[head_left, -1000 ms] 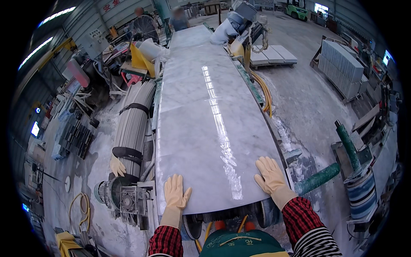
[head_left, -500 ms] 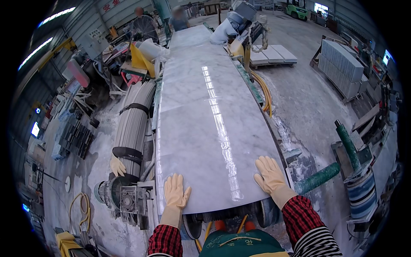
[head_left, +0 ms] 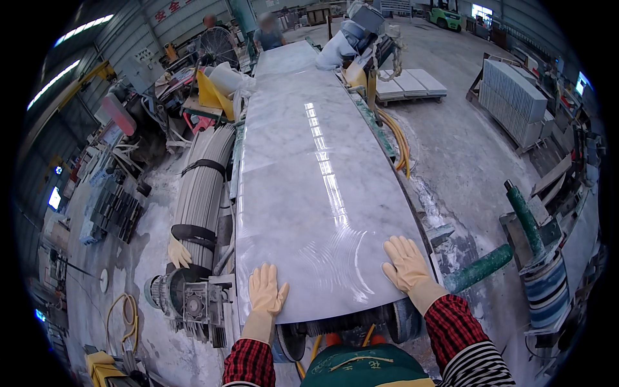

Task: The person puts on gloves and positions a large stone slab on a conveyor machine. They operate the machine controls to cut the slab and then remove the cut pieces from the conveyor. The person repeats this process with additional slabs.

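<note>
A long, glossy slab [head_left: 290,180], white with grey marbling, stretches away from me on a machine bed. Pale rubber gloves cover both my hands. My left hand [head_left: 266,290] lies on the slab's near left corner, its fingers pointing forward. Near the right edge, my right hand [head_left: 406,263] rests with its fingers spread and palm down. Neither hand holds anything. Between them, fine curved ripple lines show in the shine of the surface. Below the near edge, dark rollers or wheels are partly hidden.
Along the left lie a strapped bundle of grey strips [head_left: 201,187], a motor [head_left: 187,297] and a loose glove [head_left: 178,251]. Green cylinders [head_left: 480,267] stick out at right. Stacked slabs [head_left: 512,97] stand farther right. A person [head_left: 269,32] is at the far end.
Curved ripple lines have appeared on the slab between my hands, breaking up the near part of the straight light reflection. Both hands stay in place.
</note>
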Demonstrator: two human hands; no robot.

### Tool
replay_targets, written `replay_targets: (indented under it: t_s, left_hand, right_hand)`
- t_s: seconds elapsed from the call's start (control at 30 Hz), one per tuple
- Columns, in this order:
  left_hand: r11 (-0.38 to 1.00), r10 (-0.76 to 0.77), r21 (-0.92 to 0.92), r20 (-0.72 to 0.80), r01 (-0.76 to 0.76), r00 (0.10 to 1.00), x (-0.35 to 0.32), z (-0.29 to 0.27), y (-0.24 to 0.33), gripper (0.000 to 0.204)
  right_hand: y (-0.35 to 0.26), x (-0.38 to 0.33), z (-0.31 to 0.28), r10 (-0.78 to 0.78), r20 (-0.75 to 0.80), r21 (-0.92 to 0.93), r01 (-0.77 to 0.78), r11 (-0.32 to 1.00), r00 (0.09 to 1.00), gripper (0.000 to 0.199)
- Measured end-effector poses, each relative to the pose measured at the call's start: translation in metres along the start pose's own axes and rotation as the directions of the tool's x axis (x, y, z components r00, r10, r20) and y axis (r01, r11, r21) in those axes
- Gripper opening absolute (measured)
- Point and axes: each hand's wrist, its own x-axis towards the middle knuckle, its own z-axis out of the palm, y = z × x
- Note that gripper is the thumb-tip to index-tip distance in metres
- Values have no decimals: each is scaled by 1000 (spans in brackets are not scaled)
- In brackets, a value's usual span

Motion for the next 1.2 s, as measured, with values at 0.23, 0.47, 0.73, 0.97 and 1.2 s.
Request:
replay_targets:
  t_s: [0.23,0.47,0.73,0.97,1.2]
  left_hand:
    - [1000,24,6,-80,-24,997,-1,0,2,73]
    - [999,3,-38,-70,-6,998,-3,-2,4,72]
    - [999,-6,-49,-61,3,998,-3,-6,5,71]
    - [999,0,-54,-64,-3,998,-3,-5,3,70]
    - [998,0,-69,-76,-5,997,-2,-8,6,69]
  right_hand:
    - [1,0,3,-5,-14,-4,5,1000,1000,58]
    - [0,0,0,-17,-23,18,18,1000,1000,56]
    - [-1,1,-1,-19,-30,11,19,1000,999,54]
    - [0,1,-1,-22,-50,29,23,999,998,53]
    - [-2,2,-4,-38,-87,26,40,999,995,50]
